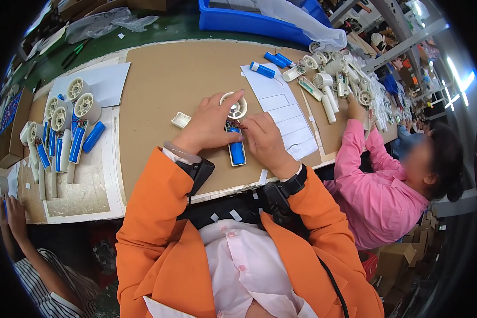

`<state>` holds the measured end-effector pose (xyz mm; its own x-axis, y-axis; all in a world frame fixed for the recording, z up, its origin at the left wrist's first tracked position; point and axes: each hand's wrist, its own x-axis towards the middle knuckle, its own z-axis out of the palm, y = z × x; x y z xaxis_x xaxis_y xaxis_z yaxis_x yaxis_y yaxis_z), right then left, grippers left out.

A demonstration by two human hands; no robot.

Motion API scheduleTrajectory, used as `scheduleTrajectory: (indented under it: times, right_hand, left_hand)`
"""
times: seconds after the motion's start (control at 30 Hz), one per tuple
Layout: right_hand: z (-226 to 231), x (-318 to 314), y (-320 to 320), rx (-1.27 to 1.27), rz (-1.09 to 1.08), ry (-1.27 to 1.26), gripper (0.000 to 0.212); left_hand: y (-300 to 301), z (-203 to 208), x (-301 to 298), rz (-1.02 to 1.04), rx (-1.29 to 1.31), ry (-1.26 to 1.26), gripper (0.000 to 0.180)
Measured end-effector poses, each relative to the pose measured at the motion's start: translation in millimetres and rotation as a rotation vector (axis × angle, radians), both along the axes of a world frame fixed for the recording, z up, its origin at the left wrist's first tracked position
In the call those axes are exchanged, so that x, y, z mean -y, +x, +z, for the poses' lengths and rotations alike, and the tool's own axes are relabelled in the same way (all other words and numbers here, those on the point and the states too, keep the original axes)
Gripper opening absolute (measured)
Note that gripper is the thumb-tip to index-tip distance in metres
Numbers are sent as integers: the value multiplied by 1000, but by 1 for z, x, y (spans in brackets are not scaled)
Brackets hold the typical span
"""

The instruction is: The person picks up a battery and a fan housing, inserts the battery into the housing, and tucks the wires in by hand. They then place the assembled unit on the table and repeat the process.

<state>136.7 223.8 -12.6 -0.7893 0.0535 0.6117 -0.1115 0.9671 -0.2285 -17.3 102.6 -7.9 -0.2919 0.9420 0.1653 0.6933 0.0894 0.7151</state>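
In the middle of the brown board lies an open white plastic housing with a round head, pointing away from me. A blue cylindrical battery sits in its handle part. My left hand grips the housing from the left, fingers by the round head and thumb close to the top of the battery. My right hand pinches thin reddish wires just above the battery. The wire ends are partly hidden by my fingers. Left of my left hand rests a small white plastic cover.
Several similar round-headed units with blue batteries stand at the left. More white housings and loose batteries lie at the right, beside a paper sheet. A blue bin is behind. A person in pink works at my right.
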Motion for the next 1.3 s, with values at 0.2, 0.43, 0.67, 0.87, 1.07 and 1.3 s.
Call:
scheduleTrajectory:
  times: [0.2,0.43,0.67,0.87,1.07,1.3]
  right_hand:
    - [3,2,0,20,-13,38,26]
    - [19,8,-1,234,16,214,22]
    - [-12,-7,0,228,-82,-590,13]
    - [-10,-12,-3,381,-171,-933,20]
    - [-15,-24,-9,468,-76,-943,23]
    - [-15,-36,-18,634,-47,-930,20]
  left_hand:
    - [-2,-2,-1,8,-6,-11,97]
    - [-9,-4,-3,-32,-17,1,99]
    - [-21,-14,-1,-109,23,135,100]
    - [-21,-14,-6,-26,264,-2,95]
    - [-19,-14,-9,4,256,-18,91]
    - [-4,13,-12,127,449,-177,85]
